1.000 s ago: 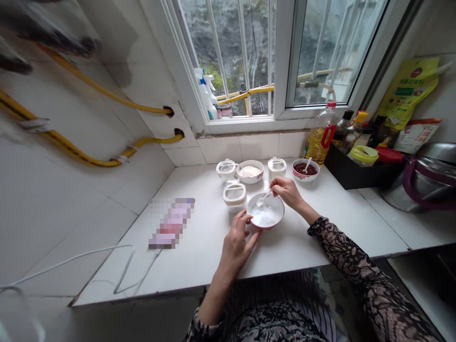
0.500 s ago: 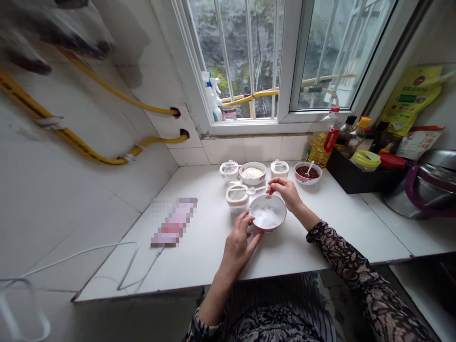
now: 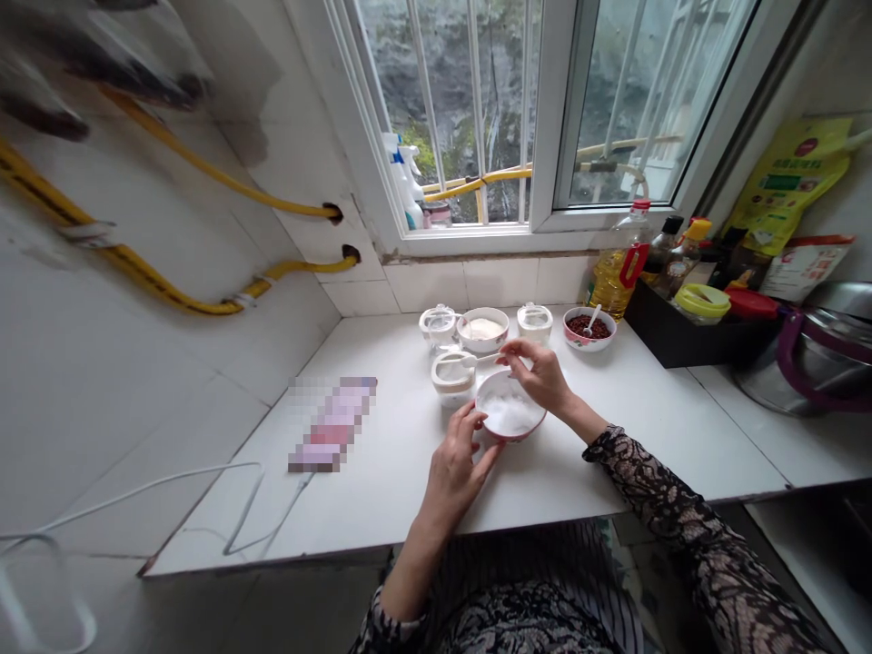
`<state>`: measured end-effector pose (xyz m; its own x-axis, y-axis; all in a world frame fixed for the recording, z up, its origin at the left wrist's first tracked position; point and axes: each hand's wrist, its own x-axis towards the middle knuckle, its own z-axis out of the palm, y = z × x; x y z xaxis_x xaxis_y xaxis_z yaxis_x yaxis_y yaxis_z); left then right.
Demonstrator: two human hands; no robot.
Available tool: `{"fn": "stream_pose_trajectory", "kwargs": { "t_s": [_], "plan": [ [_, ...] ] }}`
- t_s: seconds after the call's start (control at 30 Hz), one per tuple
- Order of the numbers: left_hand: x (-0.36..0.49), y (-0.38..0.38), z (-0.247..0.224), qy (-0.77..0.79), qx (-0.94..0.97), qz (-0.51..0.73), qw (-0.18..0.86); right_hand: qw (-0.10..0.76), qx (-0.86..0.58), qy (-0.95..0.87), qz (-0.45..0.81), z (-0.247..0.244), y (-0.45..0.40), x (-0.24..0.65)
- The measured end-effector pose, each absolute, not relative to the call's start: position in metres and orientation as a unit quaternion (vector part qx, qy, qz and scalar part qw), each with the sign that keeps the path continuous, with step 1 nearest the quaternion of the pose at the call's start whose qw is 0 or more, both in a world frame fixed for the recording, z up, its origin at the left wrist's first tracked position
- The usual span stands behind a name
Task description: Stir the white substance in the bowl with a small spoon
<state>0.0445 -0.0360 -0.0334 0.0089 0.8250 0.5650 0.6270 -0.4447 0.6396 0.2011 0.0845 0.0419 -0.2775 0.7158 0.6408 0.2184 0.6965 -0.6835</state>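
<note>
A white bowl [image 3: 510,420] with a reddish rim holds fine white granules. My left hand [image 3: 453,463] grips it by the left side, fingers on the rim and thumb low near the base. Above the bowl's far edge, my right hand [image 3: 541,374] pinches the handle of a small white spoon [image 3: 470,361]. The spoon points left, its head over the mouth of a squat jar [image 3: 454,389] with a pale rim. The jar stands just left of the bowl; what lies inside it is hard to make out.
Behind stand a lidded clear jar [image 3: 438,327], a bowl of pale powder [image 3: 483,332], another jar [image 3: 535,322] and a bowl of dark red beans [image 3: 589,331] with a spoon. An oil bottle [image 3: 613,277], a black condiment box [image 3: 671,327] and a metal pot [image 3: 783,372] line the right.
My right hand has moved left with the spoon, bringing its head from beside the jar to over the jar's mouth. My left hand stays on the bowl.
</note>
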Motion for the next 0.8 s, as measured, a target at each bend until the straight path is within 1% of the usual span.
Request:
{"fn": "stream_pose_trajectory", "kwargs": {
  "t_s": [0.07, 0.13, 0.2, 0.33, 0.43, 0.53, 0.7, 0.8],
  "plan": [
    [0.044, -0.036, -0.033, 0.518, 0.703, 0.476, 0.107, 0.508, -0.336, -0.739, 0.288, 0.044, 0.089, 0.210],
    [0.044, -0.036, -0.032, 0.517, 0.704, 0.473, 0.109, 0.491, -0.357, -0.736, 0.300, 0.044, 0.095, 0.218],
    [0.043, -0.037, -0.032, 0.517, 0.706, 0.471, 0.111, 0.474, -0.375, -0.746, 0.280, 0.042, 0.099, 0.223],
    [0.043, -0.037, -0.031, 0.517, 0.706, 0.472, 0.107, 0.434, -0.379, -0.795, 0.188, 0.036, 0.100, 0.220],
    [0.043, -0.037, -0.030, 0.516, 0.705, 0.475, 0.106, 0.412, -0.361, -0.815, 0.187, 0.031, 0.098, 0.214],
    [0.044, -0.037, -0.029, 0.516, 0.704, 0.475, 0.108, 0.419, -0.366, -0.791, 0.256, 0.030, 0.098, 0.212],
    [0.044, -0.038, -0.029, 0.520, 0.705, 0.469, 0.114, 0.453, -0.387, -0.681, 0.427, 0.032, 0.101, 0.216],
    [0.043, -0.038, -0.029, 0.519, 0.706, 0.469, 0.114, 0.464, -0.384, -0.631, 0.489, 0.033, 0.103, 0.216]
  ]
}}
